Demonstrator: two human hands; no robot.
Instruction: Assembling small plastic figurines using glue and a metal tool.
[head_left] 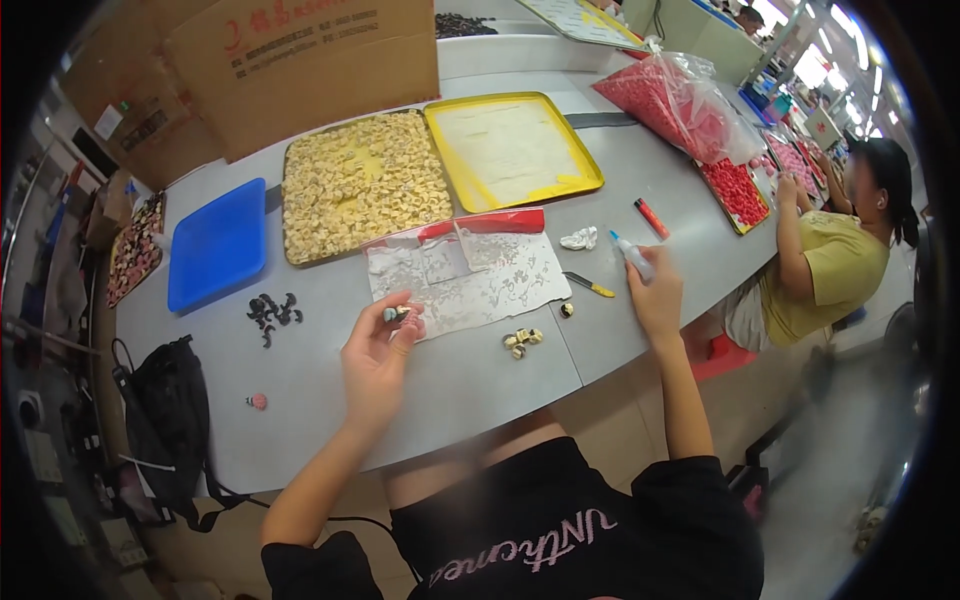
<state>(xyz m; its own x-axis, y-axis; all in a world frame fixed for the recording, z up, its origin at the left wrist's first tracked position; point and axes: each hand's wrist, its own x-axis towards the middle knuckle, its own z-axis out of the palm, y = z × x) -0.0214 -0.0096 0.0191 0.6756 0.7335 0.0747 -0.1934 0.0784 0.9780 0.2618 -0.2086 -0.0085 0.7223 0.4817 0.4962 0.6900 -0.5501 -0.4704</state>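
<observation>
Pinched in the fingertips of my left hand (pixel 376 350) is a small figure-like piece (pixel 398 314), dark, cream and pink; its exact kind is too small to tell. My right hand (pixel 657 295) is wrapped round a translucent squeeze bottle (pixel 634 256) with a blue nozzle, its tip pointing up and left. Between the hands lies a white sheet (pixel 500 300) dotted with small thin grey shapes. To its right are a yellow-handled craft knife (pixel 588 285) and a crumpled white wad (pixel 579 238). Several cream-and-black pieces (pixel 521 341) sit in front of the sheet.
Behind stand a tray of cream pieces (pixel 365 180), a yellow tray (pixel 515 145) and a cardboard box (pixel 310 70). Leftward are a blue tray (pixel 218 243), dark curved pieces (pixel 273 312) and a black bag (pixel 167 410). A red tube (pixel 651 217) and a co-worker (pixel 835 235) are right.
</observation>
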